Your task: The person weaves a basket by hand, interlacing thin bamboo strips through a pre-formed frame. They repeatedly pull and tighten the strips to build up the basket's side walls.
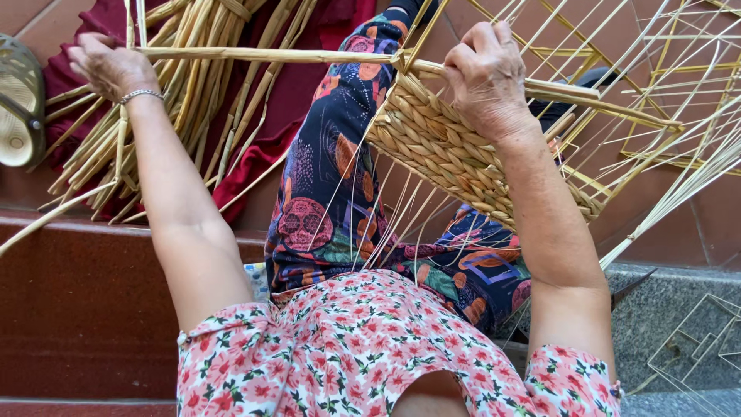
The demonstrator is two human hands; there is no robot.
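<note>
Woven panel [455, 150] of plaited straw at centre frame, slanting from about 10 o'clock down to 4 o'clock, propped over the patterned trouser leg [332, 170] and mounted on a thin wire frame [617, 69] spreading toward 2 o'clock. Along its upper edge, one long flat straw strand [262, 55], lying almost level across the upper frame from 9 o'clock to 3 o'clock and pulled taut between both hands. Right hand [486, 73] clenched over the top rim of the panel at about 1 o'clock, fingers curled down around the strand and the frame bar together, thumb side hidden. Left hand [112, 66] far out at 10 o'clock, arm fully stretched, closed on the free end of that same strand, a thin bracelet [141, 95] at the wrist. Long axis of the strand thus running from left fist to right fist, weaving end just beside the right hand, well apart from the left. Loose fine fibres hanging from the panel's lower edge toward 6 o'clock. Behind the left arm, a bundle of straw stalks [193, 85] on dark red cloth [301, 85]. At the 9 o'clock edge, part of a round woven hat [19, 100]. Further bare wire frames [695, 347] at 4 o'clock on grey stone.
</note>
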